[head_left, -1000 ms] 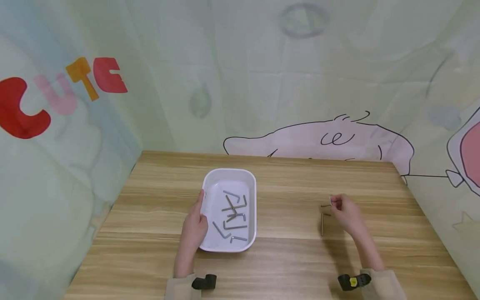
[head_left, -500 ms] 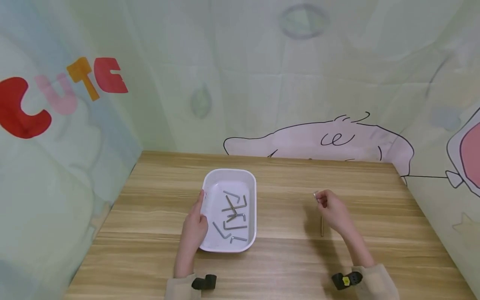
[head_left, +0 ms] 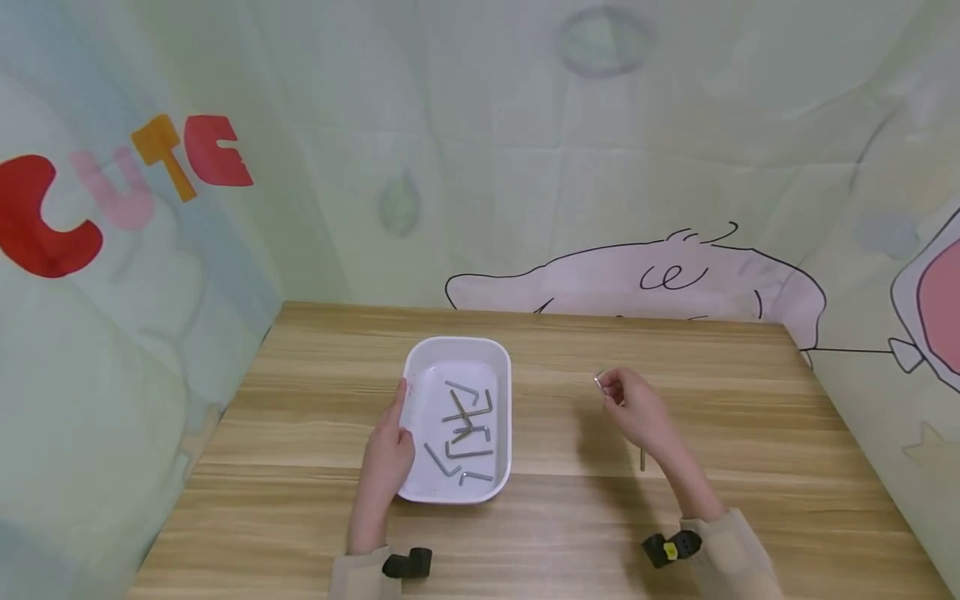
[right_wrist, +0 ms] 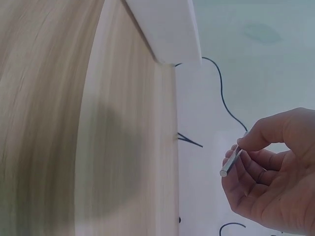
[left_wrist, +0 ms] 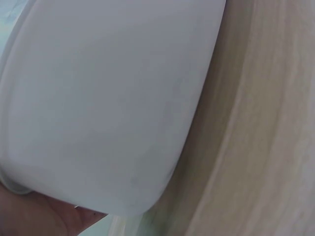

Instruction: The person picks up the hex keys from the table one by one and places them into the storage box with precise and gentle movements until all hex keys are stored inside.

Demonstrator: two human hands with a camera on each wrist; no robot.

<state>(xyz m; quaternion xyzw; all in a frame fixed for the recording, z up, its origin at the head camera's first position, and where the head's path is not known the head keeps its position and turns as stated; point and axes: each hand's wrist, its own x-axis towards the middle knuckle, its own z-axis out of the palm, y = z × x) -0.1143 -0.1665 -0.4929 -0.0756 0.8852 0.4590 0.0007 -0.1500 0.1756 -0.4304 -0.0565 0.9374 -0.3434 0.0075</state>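
Note:
My left hand (head_left: 388, 454) grips the left side of a white tray (head_left: 511, 417), thumb over the rim. The tray wall (left_wrist: 108, 98) fills much of the left wrist view, with part of the hand (left_wrist: 39, 216) below it. Several L-shaped hex keys (head_left: 471, 455) lie loose inside, some crossing. To the right of the tray, my right hand (head_left: 636, 408) pinches a silver hex key (head_left: 598, 382) above the table. The right wrist view shows that key's shaft (right_wrist: 231, 161) between thumb and fingers. Another hex key (head_left: 642, 461) lies on the table, partly hidden behind the right hand.
The wood-grain table (head_left: 555, 533) reaches back to a printed cloth (head_left: 510, 208) that hangs behind it and along both sides. A wrist camera (head_left: 671, 550) sits on the right forearm, another strapped camera (head_left: 407, 564) on the left.
My right hand has moved left and slightly away with the silver hex key, leaving one hex key on the table. The left hand and tray have stayed in place.

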